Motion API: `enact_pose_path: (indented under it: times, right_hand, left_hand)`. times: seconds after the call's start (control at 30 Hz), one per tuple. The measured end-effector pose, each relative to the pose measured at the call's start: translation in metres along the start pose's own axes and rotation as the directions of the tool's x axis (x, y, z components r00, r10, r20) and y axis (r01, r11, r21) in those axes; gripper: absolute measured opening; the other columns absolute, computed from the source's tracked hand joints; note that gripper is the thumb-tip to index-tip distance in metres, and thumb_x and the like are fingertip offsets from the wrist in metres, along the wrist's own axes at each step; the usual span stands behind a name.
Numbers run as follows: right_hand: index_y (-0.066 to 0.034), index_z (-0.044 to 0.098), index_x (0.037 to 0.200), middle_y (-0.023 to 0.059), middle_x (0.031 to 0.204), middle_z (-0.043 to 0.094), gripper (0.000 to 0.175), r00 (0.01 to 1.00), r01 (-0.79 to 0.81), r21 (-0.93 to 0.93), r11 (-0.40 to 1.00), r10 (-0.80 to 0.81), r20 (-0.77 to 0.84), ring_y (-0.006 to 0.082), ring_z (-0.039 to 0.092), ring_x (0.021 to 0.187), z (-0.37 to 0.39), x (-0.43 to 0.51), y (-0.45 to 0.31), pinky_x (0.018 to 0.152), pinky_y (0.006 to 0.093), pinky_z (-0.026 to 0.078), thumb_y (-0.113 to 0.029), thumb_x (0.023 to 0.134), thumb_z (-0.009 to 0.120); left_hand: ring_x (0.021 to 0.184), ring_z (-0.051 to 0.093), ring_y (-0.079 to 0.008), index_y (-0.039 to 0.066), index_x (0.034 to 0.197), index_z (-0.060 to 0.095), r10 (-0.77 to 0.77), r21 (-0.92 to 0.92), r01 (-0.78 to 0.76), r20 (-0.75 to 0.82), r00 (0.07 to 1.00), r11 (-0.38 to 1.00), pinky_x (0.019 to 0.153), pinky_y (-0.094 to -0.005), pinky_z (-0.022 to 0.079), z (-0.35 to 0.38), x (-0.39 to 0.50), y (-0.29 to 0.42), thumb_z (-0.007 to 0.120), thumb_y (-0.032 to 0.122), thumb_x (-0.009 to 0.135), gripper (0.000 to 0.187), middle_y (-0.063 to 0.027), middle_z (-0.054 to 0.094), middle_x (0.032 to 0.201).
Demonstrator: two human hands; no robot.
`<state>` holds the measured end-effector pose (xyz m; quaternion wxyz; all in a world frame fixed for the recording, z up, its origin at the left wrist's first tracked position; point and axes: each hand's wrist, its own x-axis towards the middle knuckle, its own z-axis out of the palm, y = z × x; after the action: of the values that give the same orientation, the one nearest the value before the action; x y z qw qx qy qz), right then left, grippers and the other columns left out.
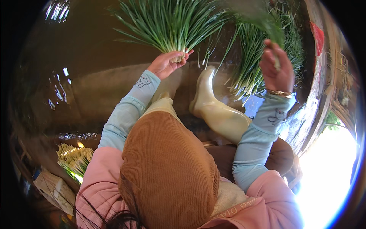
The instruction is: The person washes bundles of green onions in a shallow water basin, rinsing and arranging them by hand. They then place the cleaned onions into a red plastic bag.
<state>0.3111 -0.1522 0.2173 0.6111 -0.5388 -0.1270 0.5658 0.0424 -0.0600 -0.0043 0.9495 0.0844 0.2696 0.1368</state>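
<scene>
My left hand point(170, 63) is closed around the pale root ends of a bunch of green Chinese chives point(174, 27), whose leaves fan out away from me. On the right, my right hand point(276, 67) is raised and grips a smaller bunch of chives point(270, 27), its leaves blurred and its white ends showing below the fingers. Beneath and beside that hand lies a loose pile of chives point(250, 60), white ends towards me. A few loose stalks point(208, 54) lie between the left bunch and the pile.
Cream rubber boots point(223, 114) stand on the wet brown floor point(94, 88). At the lower left are bundled chives point(75, 160) with pale ends up, near a printed carton or sack point(54, 190). A red scrap point(317, 37) hangs by the right edge, above a bright opening.
</scene>
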Motion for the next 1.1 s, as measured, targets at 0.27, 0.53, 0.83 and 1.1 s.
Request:
enact_pose_path:
  times: [0.27, 0.53, 0.83, 1.1]
  right_hand:
    - [-0.0001, 0.059, 0.098, -0.0009, 0.068, 0.053, 0.017, 0.912, 0.000, -0.279, 0.960, -0.115, -0.394, 0.0024, 0.046, 0.053, -0.087, -0.031, -0.003, 0.042, 0.0151, 0.032, -0.014, 0.091, 0.051]
    - [-0.0015, 0.061, 0.110, 0.0196, 0.105, 0.063, 0.057, 0.896, -0.268, -0.949, 0.164, -0.319, -0.308, 0.0346, 0.061, 0.096, -0.132, -0.007, 0.148, 0.084, 0.0401, 0.048, -0.049, 0.079, 0.064]
    - [0.0012, 0.063, 0.095, 0.0055, 0.068, 0.060, 0.045, 0.957, -0.139, -0.722, 0.678, -0.094, -0.273, 0.0131, 0.051, 0.060, -0.040, 0.099, 0.226, 0.057, 0.0291, 0.041, -0.042, 0.084, 0.064]
    - [0.0022, 0.055, 0.079, 0.0268, 0.080, 0.059, 0.046, 0.966, -0.092, -0.866, 0.492, -0.165, -0.196, 0.0465, 0.053, 0.080, 0.036, 0.110, 0.247, 0.069, 0.0495, 0.041, -0.041, 0.091, 0.048]
  left_hand:
    - [0.089, 0.055, -0.0138, -0.005, 0.109, 0.057, 0.044, -0.039, -0.045, -0.017, 0.999, 0.998, 0.084, -0.0270, 0.048, 0.003, -0.006, -0.005, 0.056, 0.007, 0.089, 0.024, -0.0179, 0.049, 0.130]
    - [0.094, 0.056, -0.0153, -0.003, 0.115, 0.054, 0.052, -0.058, -0.054, -0.039, 0.998, 0.997, 0.087, -0.0272, 0.048, 0.001, -0.010, -0.009, 0.057, 0.007, 0.089, 0.028, -0.0176, 0.050, 0.129]
    - [0.103, 0.058, -0.0202, -0.001, 0.111, 0.057, 0.081, -0.099, -0.094, -0.121, 0.989, 0.991, 0.092, -0.0301, 0.046, -0.002, -0.006, -0.017, 0.061, 0.008, 0.086, 0.027, -0.0128, 0.062, 0.108]
    - [0.099, 0.056, -0.0148, 0.005, 0.099, 0.067, 0.101, 0.108, -0.072, -0.287, 0.953, 0.992, 0.093, -0.0344, 0.045, -0.017, -0.023, -0.018, 0.064, 0.015, 0.086, 0.016, -0.0037, 0.064, 0.103]
